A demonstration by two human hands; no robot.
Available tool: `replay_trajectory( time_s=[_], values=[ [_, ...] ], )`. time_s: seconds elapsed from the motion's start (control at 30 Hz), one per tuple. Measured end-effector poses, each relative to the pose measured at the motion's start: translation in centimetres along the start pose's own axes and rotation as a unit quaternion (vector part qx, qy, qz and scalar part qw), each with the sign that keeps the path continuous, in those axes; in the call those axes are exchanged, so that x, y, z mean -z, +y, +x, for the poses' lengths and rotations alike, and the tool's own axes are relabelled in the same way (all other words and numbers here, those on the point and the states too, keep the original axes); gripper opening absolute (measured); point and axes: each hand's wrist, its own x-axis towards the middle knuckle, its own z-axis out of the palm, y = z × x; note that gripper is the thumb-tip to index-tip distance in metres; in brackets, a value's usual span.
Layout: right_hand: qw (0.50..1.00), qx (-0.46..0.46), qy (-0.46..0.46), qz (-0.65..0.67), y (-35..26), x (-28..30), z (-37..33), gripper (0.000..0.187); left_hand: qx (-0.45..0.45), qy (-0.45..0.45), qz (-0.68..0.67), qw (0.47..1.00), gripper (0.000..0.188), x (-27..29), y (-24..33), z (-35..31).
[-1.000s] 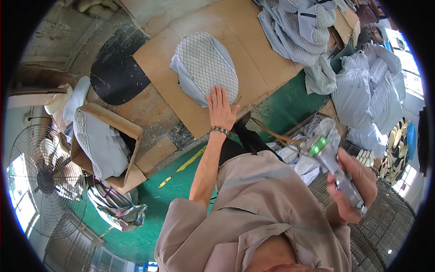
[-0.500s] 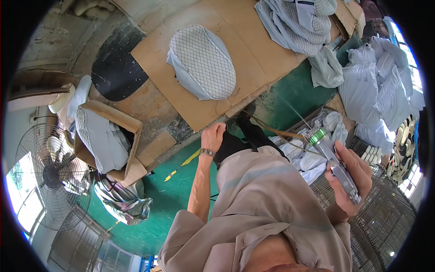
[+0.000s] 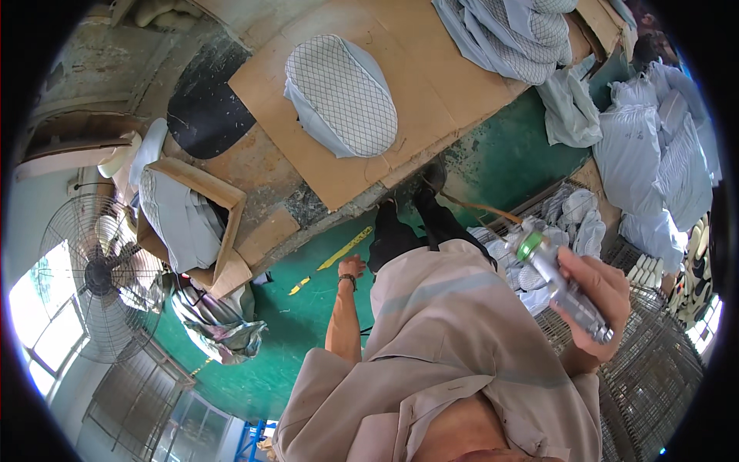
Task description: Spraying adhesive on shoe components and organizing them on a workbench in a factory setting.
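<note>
Your right hand (image 3: 602,296) is gripping the spray gun (image 3: 545,263), your left hand (image 3: 352,267) is hanging empty, half-spread; cardboard (image 3: 431,100) is likely keeping the quilted cover (image 3: 342,96) clean.

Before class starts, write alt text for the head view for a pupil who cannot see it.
A person's right hand grips a metal tool with a green ring, while the left hand hangs beside the leg. Ahead, a pale diamond-patterned piece lies on cardboard, with a pile of similar pieces to its right.

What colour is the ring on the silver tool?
The ring on the tool is green, seen best in the head view.
</note>
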Motion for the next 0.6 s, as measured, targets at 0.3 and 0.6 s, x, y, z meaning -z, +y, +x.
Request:
replay_trajectory(
  time_s=[0.3, 0.6],
  values=[
    [1.0, 0.021, -0.009, 0.019, 1.9, 1.1, -0.2, 0.055, -0.054, -0.003, -0.079, 0.995, 0.027, -1.7, 2.4, -1.0],
    [0.998, -0.061, 0.028, 0.017, 3.2, 2.1, -1.2, 0.052, -0.116, -0.023, -0.087, 0.989, 0.026, -4.2, 6.9, -1.5]
  ],
)
